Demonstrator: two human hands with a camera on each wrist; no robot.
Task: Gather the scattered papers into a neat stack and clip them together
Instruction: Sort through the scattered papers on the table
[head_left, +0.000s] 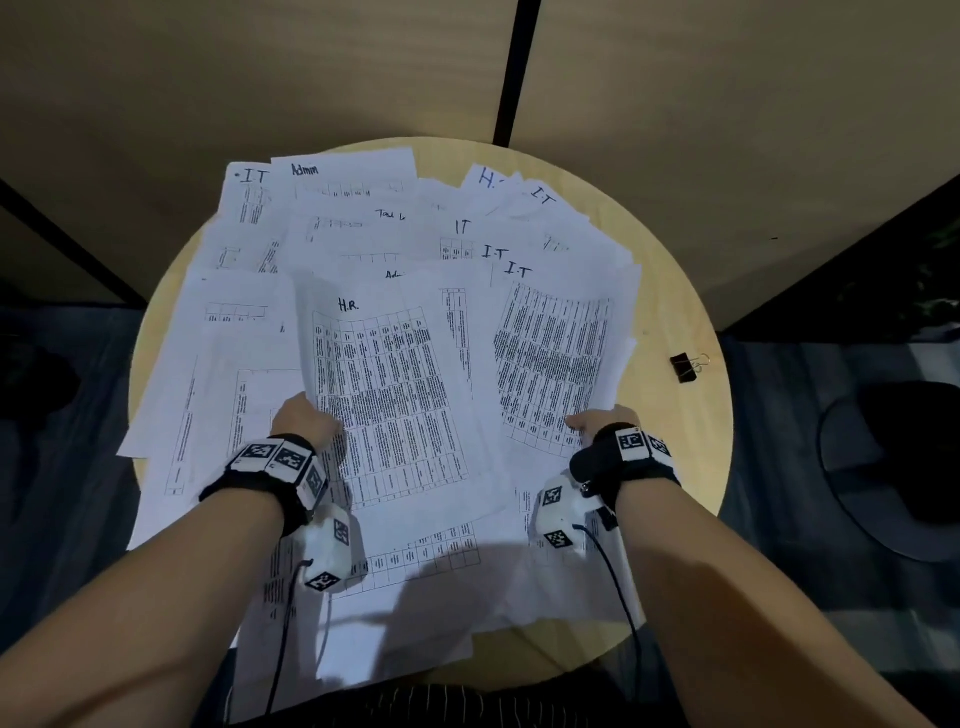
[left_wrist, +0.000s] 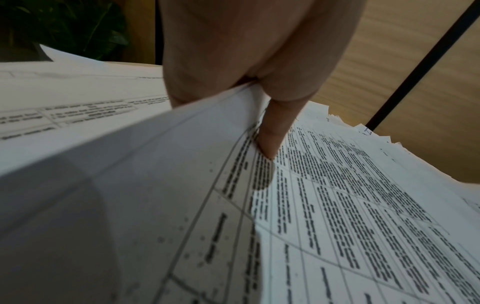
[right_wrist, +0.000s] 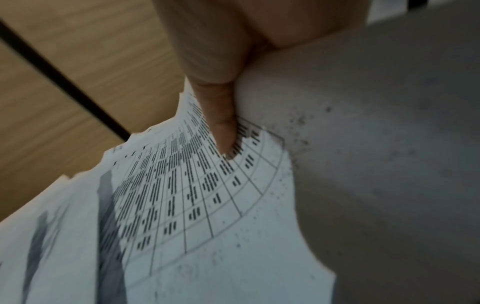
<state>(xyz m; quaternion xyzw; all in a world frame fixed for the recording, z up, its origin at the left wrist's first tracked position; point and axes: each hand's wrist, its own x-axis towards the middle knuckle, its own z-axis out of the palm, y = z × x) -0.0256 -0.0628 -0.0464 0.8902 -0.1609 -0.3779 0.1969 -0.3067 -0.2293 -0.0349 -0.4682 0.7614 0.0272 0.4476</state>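
Round wooden table (head_left: 675, 519) before tan wall panels, spread with scattered papers (head_left: 249, 291); a black binder clip (head_left: 684, 367) lies apart at 3 o'clock. Gathering is under way — the left hand (head_left: 306, 423) pinches the sheet headed "H.R." (head_left: 384, 384), the right hand (head_left: 605, 420) pinches one headed "I.T" (head_left: 556, 353), thumbs on top. Next, probably, lay one upon the other and square the edges; other headings read "Admin", "IT".

Right hand (right_wrist: 221, 67) thumb pinches printed sheet (right_wrist: 197, 195); wood panel (right_wrist: 85, 61) behind.
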